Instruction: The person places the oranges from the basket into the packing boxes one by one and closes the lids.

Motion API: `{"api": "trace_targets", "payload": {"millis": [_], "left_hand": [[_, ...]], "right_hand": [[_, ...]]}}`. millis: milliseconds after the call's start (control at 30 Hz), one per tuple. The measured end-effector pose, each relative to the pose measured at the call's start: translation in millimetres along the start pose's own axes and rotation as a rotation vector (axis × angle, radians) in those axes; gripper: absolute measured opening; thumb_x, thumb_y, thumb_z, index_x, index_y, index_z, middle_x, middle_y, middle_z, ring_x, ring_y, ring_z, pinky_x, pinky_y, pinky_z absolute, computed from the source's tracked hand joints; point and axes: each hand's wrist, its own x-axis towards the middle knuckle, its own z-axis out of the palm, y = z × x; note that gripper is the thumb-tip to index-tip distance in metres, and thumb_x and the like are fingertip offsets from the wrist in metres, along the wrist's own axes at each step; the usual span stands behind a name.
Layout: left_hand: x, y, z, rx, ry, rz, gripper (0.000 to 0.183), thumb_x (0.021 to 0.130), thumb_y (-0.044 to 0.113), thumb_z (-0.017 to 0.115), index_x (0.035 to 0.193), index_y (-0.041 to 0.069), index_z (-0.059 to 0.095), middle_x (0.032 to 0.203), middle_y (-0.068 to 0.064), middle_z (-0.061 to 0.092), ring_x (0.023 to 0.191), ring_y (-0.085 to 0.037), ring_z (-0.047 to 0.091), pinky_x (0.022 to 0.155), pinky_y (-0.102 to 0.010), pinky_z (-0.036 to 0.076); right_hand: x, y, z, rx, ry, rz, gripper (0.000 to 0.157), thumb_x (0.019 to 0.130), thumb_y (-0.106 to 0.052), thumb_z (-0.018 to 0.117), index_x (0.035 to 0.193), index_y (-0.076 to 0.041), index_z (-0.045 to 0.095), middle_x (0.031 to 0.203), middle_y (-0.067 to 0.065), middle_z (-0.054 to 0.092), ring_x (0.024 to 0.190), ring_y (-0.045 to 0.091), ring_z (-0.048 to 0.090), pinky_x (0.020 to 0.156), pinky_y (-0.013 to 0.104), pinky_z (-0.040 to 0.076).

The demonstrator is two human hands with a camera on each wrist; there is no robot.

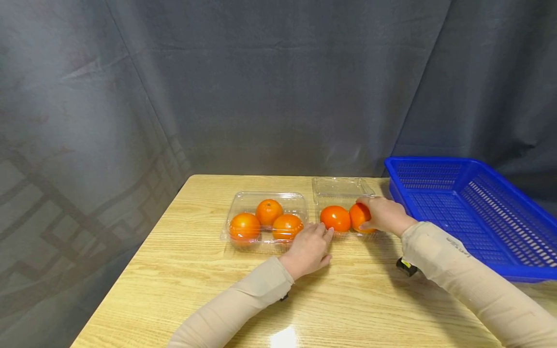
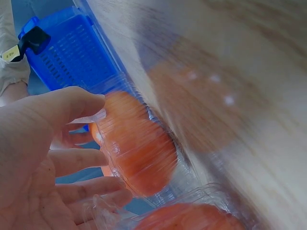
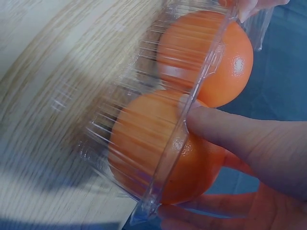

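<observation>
Two oranges lie side by side in an open clear plastic clamshell box [image 1: 319,203]. My right hand [image 1: 383,214] holds the right-hand orange [image 3: 196,167], thumb on the near side by the rim and fingers round the far side. The other orange [image 1: 335,218] touches it. At the box's front left corner is my left hand [image 1: 308,249], its fingers extended and fingertips by the rim; in the left wrist view its thumb [image 2: 86,101] and fingers stand apart. To the left, a second clear box [image 1: 271,246] contains three oranges [image 1: 268,211].
A large blue plastic basket [image 1: 400,188] stands at the right, close to the open box and my right forearm. The open box's lid [image 1: 341,186] lies back behind it. The wooden table [image 1: 174,270] ends at a dark grey curtain [image 1: 283,96].
</observation>
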Motion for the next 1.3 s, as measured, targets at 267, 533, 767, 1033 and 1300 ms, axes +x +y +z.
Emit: {"api": "trace_targets", "payload": {"millis": [267,533,767,1033,1300], "left_hand": [[-0.2,0.2,-0.9,0.004,-0.010,0.000,0.058,0.082,0.046,0.060,0.129,0.013,0.051,0.120,-0.007,0.058,0.111,-0.018,0.057,0.101,-0.031,0.041],[-0.2,-0.2,-0.1,-0.004,0.000,0.002,0.058,0.081,0.045,0.060,0.129,0.013,0.051,0.120,-0.008,0.058,0.111,-0.019,0.057,0.101,-0.031,0.041],[0.2,-0.2,1.7,0.005,0.018,0.003,0.058,0.081,0.046,0.061,0.127,0.013,0.052,0.116,-0.006,0.059,0.108,-0.018,0.058,0.100,-0.030,0.042],[1.2,0.3,1.1,0.010,0.011,0.009,0.058,0.082,0.047,0.059,0.128,0.013,0.051,0.117,-0.006,0.059,0.109,-0.018,0.057,0.100,-0.030,0.042],[1.0,-1.5,-0.4,-0.005,0.006,0.018,0.059,0.081,0.047,0.060,0.127,0.011,0.052,0.114,-0.006,0.060,0.107,-0.018,0.058,0.099,-0.029,0.043]], "right_hand": [[1.1,-1.2,0.7,-0.014,-0.019,0.021,0.066,0.068,-0.031,0.079,0.122,-0.004,0.052,0.115,0.025,0.059,0.094,0.038,0.059,0.069,0.052,0.051],[0.8,-3.2,2.7,-0.029,0.000,0.045,0.069,0.066,-0.030,0.080,0.123,-0.003,0.051,0.117,0.027,0.057,0.094,0.043,0.059,0.064,0.052,0.051],[1.2,-3.8,5.5,-0.033,0.008,0.055,0.071,0.066,-0.031,0.080,0.123,-0.003,0.050,0.112,0.027,0.059,0.089,0.043,0.060,0.060,0.050,0.051],[-1.1,-4.0,4.9,-0.037,0.013,0.055,0.072,0.065,-0.031,0.081,0.123,-0.003,0.050,0.109,0.028,0.059,0.088,0.042,0.060,0.059,0.050,0.051],[-3.0,-4.4,3.8,-0.025,0.016,0.024,0.069,0.068,-0.031,0.079,0.122,-0.001,0.049,0.107,0.029,0.059,0.086,0.041,0.060,0.062,0.050,0.052]]}}
